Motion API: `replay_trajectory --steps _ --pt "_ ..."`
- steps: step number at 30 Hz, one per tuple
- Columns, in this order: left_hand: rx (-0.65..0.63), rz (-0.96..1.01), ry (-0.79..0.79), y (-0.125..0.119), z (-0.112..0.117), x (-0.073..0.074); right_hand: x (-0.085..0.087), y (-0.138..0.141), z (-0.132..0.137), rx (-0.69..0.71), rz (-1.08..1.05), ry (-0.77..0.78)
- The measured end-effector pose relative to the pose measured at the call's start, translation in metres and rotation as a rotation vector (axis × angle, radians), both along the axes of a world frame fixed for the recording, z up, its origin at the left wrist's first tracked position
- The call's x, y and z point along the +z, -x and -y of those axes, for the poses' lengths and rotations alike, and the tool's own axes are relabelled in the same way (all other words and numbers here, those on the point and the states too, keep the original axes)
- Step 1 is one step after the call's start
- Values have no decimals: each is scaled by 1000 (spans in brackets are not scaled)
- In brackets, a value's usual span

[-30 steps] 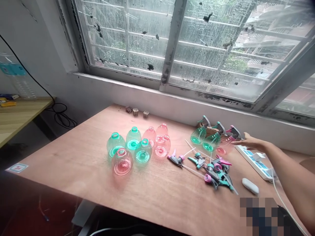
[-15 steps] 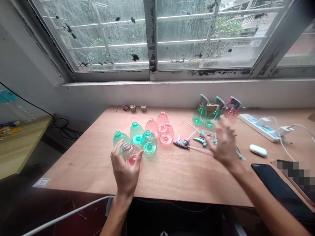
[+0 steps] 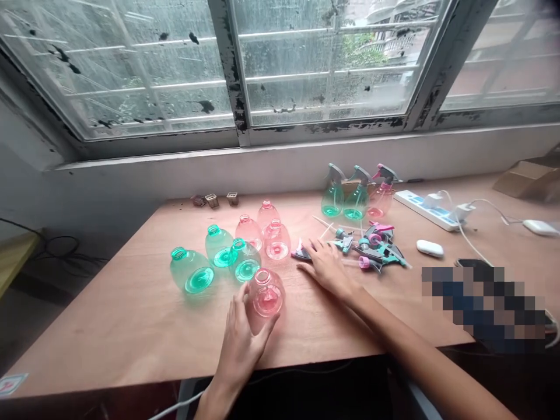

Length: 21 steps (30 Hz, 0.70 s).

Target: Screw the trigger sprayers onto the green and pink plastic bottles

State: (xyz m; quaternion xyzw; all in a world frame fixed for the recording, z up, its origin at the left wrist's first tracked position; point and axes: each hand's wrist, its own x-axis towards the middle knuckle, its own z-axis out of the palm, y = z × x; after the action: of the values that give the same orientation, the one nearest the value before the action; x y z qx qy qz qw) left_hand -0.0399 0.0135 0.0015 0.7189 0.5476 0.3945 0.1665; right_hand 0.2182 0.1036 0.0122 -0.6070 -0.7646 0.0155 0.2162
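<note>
My left hand [image 3: 247, 335] is wrapped round a pink bottle [image 3: 268, 298] with an uncapped neck, near the table's front. My right hand [image 3: 328, 265] lies low over the table, fingers stretched out over a grey and pink spray head [image 3: 301, 252], partly covered by them. To its right is a pile of loose spray heads [image 3: 380, 248] with thin straws, some teal, some pink. Left of and behind the held bottle stand uncapped green bottles [image 3: 192, 271] and pink bottles [image 3: 276, 240].
At the back stand green spray bottles [image 3: 356, 201] and a pink one [image 3: 380, 198] with heads fitted. A power strip [image 3: 426, 210] with plugs and cables, a white case [image 3: 430, 248] and a cardboard box [image 3: 527, 178] lie to the right. Small square pots [image 3: 212, 200] sit by the wall.
My left hand has moved the pink bottle right, away from the green bottles. My right hand has come left and down to the spray heads. The view has turned right.
</note>
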Motion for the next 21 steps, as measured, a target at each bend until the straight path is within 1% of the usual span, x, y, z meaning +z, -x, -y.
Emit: replay_trajectory --steps 4,7,10,13,14,15,16,18,19,21 --pt "-88 -44 95 -9 -14 -16 -1 -5 -3 -17 -42 25" --pt "-129 -48 146 -13 -21 -21 1 -13 1 -2 -99 35" --pt "-161 -36 141 -15 -23 -18 8 -18 17 23 -167 13" --pt "-200 -15 153 -15 -20 -11 9 -23 53 52 -327 -69" --pt "-212 1 166 -15 -19 -9 7 -25 68 68 -524 -136" --pt "-224 20 177 -15 -17 -7 4 -28 83 43 -733 -179" --pt "-231 45 184 -15 -14 -7 0 -32 97 7 -932 -176" --pt "-230 123 187 -18 -11 -10 -6 -41 119 -9 -1289 -50" --pt "-222 177 183 -20 -9 -12 -7 -45 127 -53 -1447 -47" --pt "-206 288 163 -25 -8 -16 -5 -55 134 -139 -1665 -35"
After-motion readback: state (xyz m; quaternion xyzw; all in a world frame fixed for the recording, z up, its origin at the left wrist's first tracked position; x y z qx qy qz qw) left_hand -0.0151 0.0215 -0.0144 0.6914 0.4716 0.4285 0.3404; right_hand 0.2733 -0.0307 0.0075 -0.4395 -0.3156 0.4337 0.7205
